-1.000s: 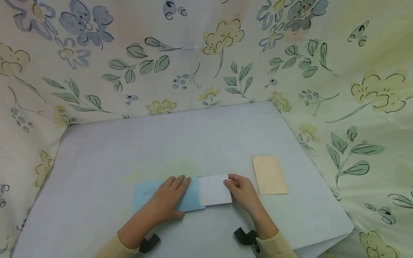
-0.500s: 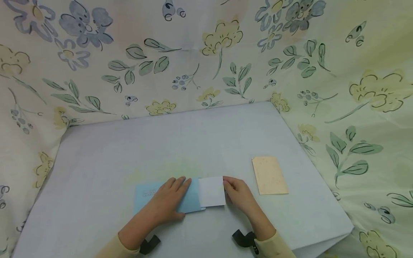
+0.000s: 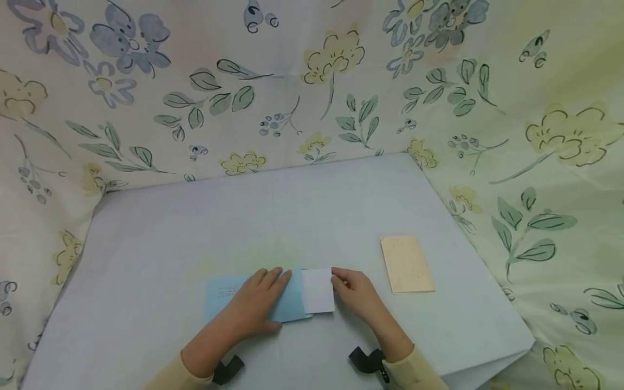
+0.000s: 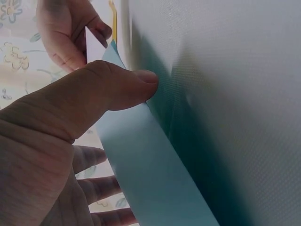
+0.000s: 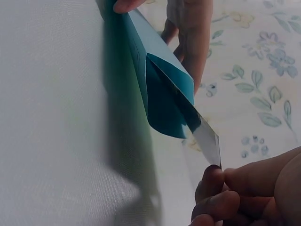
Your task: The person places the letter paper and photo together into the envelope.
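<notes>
In the head view a light blue envelope (image 3: 292, 304) lies near the front of the table, printed side up. My left hand (image 3: 254, 300) spans it, thumb at the near edge and fingers at the far one, gripping it. The left wrist view shows that thumb (image 4: 117, 87) on the blue paper (image 4: 146, 165). A white card (image 3: 318, 291) sticks out of the envelope's right end. Its outer edge is pinched between thumb and fingers of my right hand (image 3: 358, 292). In the right wrist view the envelope's mouth (image 5: 164, 103) bulges apart with the card (image 5: 207, 139) partly inside.
A tan paper piece, perhaps another envelope (image 3: 408, 265), lies flat to the right of my right hand. The white-covered table (image 3: 273, 216) is bordered by floral cloth (image 3: 292, 108) at the back and sides. A black wrist mount (image 3: 368, 360) sits at each wrist.
My right hand has moved left with the white card, and less of the card shows outside the envelope. My left hand stays where it was on the envelope.
</notes>
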`<control>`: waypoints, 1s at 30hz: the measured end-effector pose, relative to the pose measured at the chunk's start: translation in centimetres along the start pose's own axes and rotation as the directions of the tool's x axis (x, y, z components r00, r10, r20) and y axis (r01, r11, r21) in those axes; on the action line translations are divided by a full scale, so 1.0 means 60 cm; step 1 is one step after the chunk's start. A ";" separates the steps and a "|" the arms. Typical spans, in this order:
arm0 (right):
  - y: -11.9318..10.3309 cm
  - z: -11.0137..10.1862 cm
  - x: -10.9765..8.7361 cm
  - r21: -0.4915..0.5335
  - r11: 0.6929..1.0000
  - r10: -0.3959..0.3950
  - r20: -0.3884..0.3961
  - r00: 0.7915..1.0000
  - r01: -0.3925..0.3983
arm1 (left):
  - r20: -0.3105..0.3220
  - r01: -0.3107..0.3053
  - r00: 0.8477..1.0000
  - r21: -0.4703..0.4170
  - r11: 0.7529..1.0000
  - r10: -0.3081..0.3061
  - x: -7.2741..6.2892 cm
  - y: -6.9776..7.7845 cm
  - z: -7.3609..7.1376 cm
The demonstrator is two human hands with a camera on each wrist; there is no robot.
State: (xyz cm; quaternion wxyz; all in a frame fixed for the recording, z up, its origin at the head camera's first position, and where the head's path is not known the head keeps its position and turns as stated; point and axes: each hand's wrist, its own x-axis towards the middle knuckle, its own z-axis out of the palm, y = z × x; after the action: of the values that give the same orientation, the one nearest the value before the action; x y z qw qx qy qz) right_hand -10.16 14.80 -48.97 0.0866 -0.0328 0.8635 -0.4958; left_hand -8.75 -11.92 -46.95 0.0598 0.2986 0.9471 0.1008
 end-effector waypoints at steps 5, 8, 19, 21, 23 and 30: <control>-0.002 0.002 -0.001 -0.015 1.000 -0.017 0.021 1.000 0.017 | 0.013 0.008 1.000 -0.001 1.000 -0.008 0.001 0.001 0.003; -0.002 0.003 -0.001 -0.029 0.999 -0.030 0.027 0.999 0.031 | 0.020 0.013 1.000 -0.003 1.000 -0.013 0.001 0.001 0.005; -0.009 0.006 -0.003 -0.017 1.000 -0.011 0.041 0.999 0.011 | 0.021 0.021 1.000 0.001 1.000 -0.021 0.001 0.003 0.005; -0.012 0.006 -0.004 -0.019 1.000 -0.014 0.052 0.999 0.015 | 0.021 0.020 1.000 0.003 1.000 -0.020 0.001 0.002 0.005; -0.014 0.006 -0.005 -0.027 0.999 -0.020 0.063 0.998 0.022 | 0.018 0.020 1.000 0.004 1.000 -0.020 0.002 0.002 0.006; -0.023 0.010 -0.010 -0.032 0.999 -0.031 0.081 0.996 0.034 | -0.008 -0.001 1.000 0.006 1.000 0.001 0.003 0.000 0.007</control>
State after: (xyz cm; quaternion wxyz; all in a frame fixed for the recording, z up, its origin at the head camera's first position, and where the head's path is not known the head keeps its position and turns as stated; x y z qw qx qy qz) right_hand -9.48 13.69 -48.02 0.1126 -0.0684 0.8668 -0.4810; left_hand -8.81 -11.75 -47.36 0.0550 0.2989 0.9475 0.0991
